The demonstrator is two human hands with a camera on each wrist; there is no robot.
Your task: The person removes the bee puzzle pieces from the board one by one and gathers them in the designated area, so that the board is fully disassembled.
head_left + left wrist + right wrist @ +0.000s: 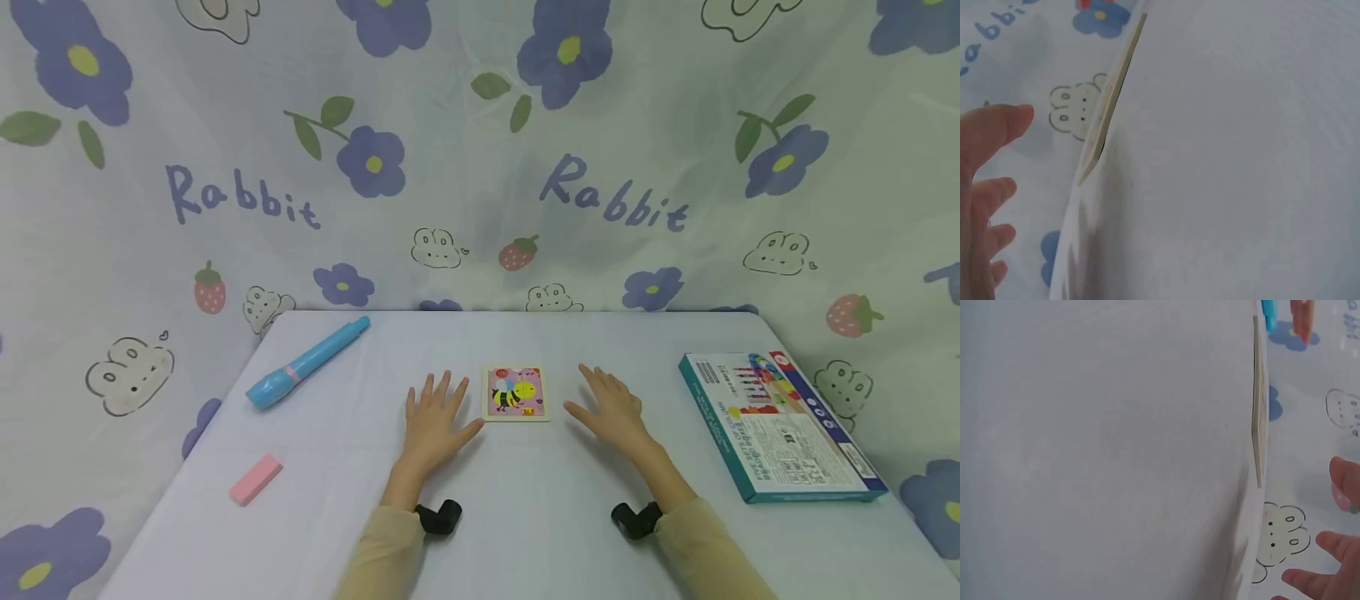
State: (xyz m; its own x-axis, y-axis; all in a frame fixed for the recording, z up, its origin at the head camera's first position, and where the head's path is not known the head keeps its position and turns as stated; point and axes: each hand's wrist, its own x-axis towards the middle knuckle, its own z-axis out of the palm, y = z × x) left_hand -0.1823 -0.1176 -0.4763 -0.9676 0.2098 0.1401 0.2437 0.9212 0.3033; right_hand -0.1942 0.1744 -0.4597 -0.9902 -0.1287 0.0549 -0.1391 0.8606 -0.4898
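Between the two hands a small square bee picture puzzle with a pale wooden border lies flat on the white table. My left hand is just left of it, fingers spread, with the thumb tip close to its lower left corner; whether they touch I cannot tell. To the right of the puzzle my right hand is held with fingers extended, apart from it and holding nothing. Both wrist views show the puzzle edge-on as a thin pale board, with several fingers of the right hand at the right wrist view's edge.
A blue flashlight-shaped object lies at the back left. Nearer the front left is a pink eraser-like block. On the right lies a flat teal-sided box with printed pictures. A flowered curtain hangs behind the table.
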